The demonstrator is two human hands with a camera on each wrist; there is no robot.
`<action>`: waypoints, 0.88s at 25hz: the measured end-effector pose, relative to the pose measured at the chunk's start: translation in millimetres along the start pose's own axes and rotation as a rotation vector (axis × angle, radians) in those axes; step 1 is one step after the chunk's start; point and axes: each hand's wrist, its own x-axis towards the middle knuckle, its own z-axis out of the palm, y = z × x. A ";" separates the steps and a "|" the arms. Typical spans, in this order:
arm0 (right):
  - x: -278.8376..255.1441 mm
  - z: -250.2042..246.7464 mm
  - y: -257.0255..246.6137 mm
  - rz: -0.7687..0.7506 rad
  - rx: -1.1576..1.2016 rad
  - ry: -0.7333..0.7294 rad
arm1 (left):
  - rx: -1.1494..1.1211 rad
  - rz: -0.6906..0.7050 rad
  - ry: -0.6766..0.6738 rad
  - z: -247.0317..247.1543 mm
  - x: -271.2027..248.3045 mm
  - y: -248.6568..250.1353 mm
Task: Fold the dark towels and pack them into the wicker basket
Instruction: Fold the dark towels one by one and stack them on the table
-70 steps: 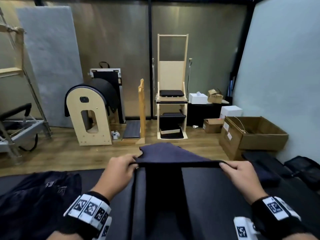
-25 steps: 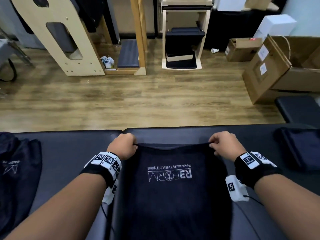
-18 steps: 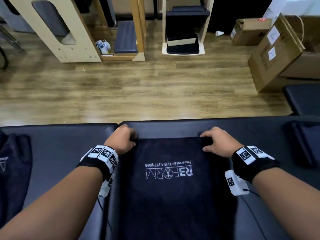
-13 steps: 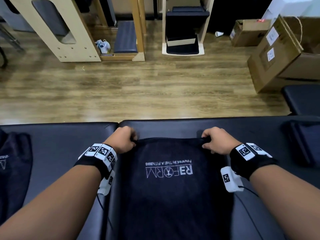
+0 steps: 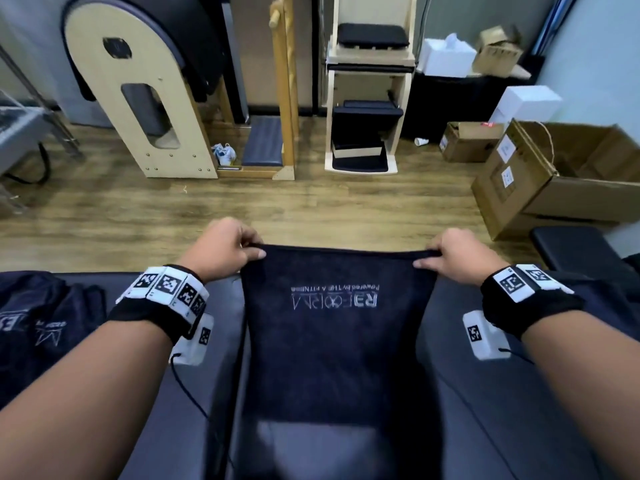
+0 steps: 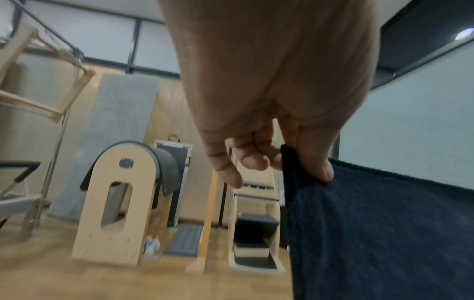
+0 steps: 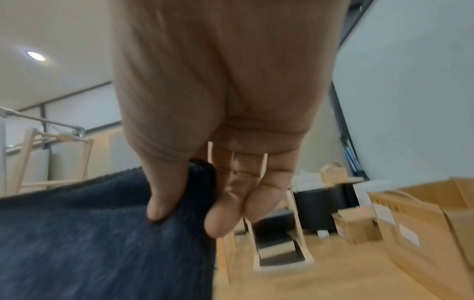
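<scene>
A dark navy towel [image 5: 332, 341] with a white printed logo hangs stretched between my two hands, its top edge lifted above the black padded bench [image 5: 502, 410]. My left hand [image 5: 228, 247] pinches the towel's top left corner [image 6: 290, 160] between thumb and fingers. My right hand [image 5: 450, 254] pinches the top right corner [image 7: 200, 172] the same way. The towel's lower end drapes down toward me and blurs at the bottom of the head view. No wicker basket is in view.
A heap of dark towels [image 5: 41, 323] lies on the bench at the left. Another dark folded item [image 5: 627, 271] sits at the bench's right edge. Beyond the bench lie a wood floor, wooden pilates equipment [image 5: 145, 98] and open cardboard boxes [image 5: 561, 174].
Half a second ago the towel lay flat on the bench with both hands gripping its far corners. Both hands have raised that edge off the bench, and the head view has tilted up.
</scene>
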 end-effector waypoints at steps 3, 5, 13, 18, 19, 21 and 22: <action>-30.9 -43.1 -14.2 -0.025 0.067 0.289 | 0.011 0.121 0.228 -47.7 -19.5 29.5; -57.5 -52.8 -17.0 -0.057 0.059 0.440 | 0.012 0.192 0.309 -62.9 -40.3 39.3; -154.8 78.4 28.4 -0.094 0.080 0.407 | 0.083 0.167 0.033 55.1 -165.7 -0.8; -220.0 200.7 62.2 0.042 0.072 -0.116 | 0.075 -0.132 -0.271 175.6 -238.8 -26.0; -233.1 213.6 68.1 0.037 0.074 -0.168 | 0.127 -0.146 -0.312 190.1 -252.5 -26.7; -259.2 226.0 74.2 0.040 0.096 -0.233 | 0.168 -0.165 -0.334 207.7 -280.0 -25.2; -268.9 225.9 75.7 0.044 0.096 -0.253 | 0.156 -0.166 -0.330 210.1 -289.9 -23.1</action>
